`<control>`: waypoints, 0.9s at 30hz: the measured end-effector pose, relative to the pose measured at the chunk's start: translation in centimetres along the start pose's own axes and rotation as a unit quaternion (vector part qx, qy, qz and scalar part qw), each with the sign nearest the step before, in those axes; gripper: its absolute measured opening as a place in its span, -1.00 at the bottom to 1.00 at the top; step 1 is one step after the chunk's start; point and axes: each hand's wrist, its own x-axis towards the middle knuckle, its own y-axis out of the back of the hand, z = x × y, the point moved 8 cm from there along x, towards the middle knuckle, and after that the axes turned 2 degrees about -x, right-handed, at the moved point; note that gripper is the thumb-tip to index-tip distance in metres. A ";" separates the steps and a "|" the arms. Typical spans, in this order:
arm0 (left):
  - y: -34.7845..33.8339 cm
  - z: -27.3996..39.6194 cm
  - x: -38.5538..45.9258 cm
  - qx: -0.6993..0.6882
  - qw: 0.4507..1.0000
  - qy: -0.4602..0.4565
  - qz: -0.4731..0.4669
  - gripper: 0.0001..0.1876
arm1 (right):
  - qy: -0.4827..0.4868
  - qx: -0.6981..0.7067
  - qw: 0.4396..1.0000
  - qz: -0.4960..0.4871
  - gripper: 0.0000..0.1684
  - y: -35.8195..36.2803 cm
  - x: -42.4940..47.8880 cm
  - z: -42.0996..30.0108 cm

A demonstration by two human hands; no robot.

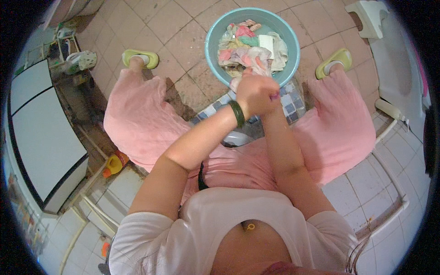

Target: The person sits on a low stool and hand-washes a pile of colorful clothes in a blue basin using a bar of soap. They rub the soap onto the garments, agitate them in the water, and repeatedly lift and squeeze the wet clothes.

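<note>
A round teal plastic basin (210, 58) stands on the floor between my feet, holding water and a heap of wet clothes (245, 53) in white, pink and green. A white block-like piece (266, 44) lies on the heap. At the basin's near rim, my left hand (252, 94), with a dark green bangle behind its wrist, is closed on white and pale pink cloth (259, 56). My right hand (271, 98) is pressed against it, mostly hidden and blurred; its fingers seem to be on the same cloth. Both forearms reach forward over my lap.
Blue and white mosaic tiles (290, 103) edge a step under the basin. A white plastic stool (371, 17) is at the upper right. A white bottle (388, 108) lies by the right wall. On the left are a yellow bottle (116, 163), a white-topped cabinet (44, 130) and a rack (65, 48).
</note>
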 end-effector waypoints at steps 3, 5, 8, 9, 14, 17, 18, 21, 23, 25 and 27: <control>2.7 -8.7 2.8 0.008 0.987 0.151 0.062 -0.76 | -0.073 -0.143 0.976 0.144 -0.50 -1.4 -0.2 0.0; 4.9 -10.1 1.8 -0.023 0.968 0.235 0.090 -0.74 | -0.247 0.156 0.917 0.272 -0.47 -5.9 -0.1 0.1; 2.7 -5.6 0.7 0.047 0.992 0.084 0.076 -0.75 | -0.135 0.186 0.969 0.094 -0.41 -3.3 -0.2 -2.0; 1.4 -3.6 -0.3 0.082 0.995 -0.011 0.061 -0.77 | -0.166 0.132 0.965 0.156 -0.41 -2.8 -0.9 -2.6; 2.9 -17.1 0.2 -0.104 0.942 0.300 0.106 -0.77 | -0.165 0.196 0.928 0.272 -0.49 -4.6 0.2 -1.9; 5.1 -18.9 0.0 0.025 0.954 0.295 0.042 -0.63 | -0.105 -0.013 0.965 0.238 -0.50 -5.3 1.4 -4.6; 5.4 -19.1 -0.9 0.046 0.951 0.305 -0.001 -0.60 | -0.081 -0.137 0.959 0.236 -0.50 -4.0 1.7 -6.4; 5.1 -17.8 -3.0 0.006 0.984 0.174 -0.045 -0.43 | -0.036 -0.596 0.791 0.132 -0.50 -7.8 2.7 -10.6; 2.7 -14.0 -2.3 -0.534 0.810 0.234 -0.064 -0.43 | 0.055 -0.781 0.622 0.014 -0.46 -10.8 2.6 -10.0; 2.0 -11.7 -1.4 -0.603 0.765 0.206 -0.087 -0.44 | 0.036 -0.766 0.642 -0.010 -0.45 -10.6 2.2 -8.8; 2.1 -10.5 -0.9 -0.620 0.750 0.215 -0.084 -0.46 | 0.079 -0.732 0.675 0.042 -0.46 -8.5 2.0 -9.3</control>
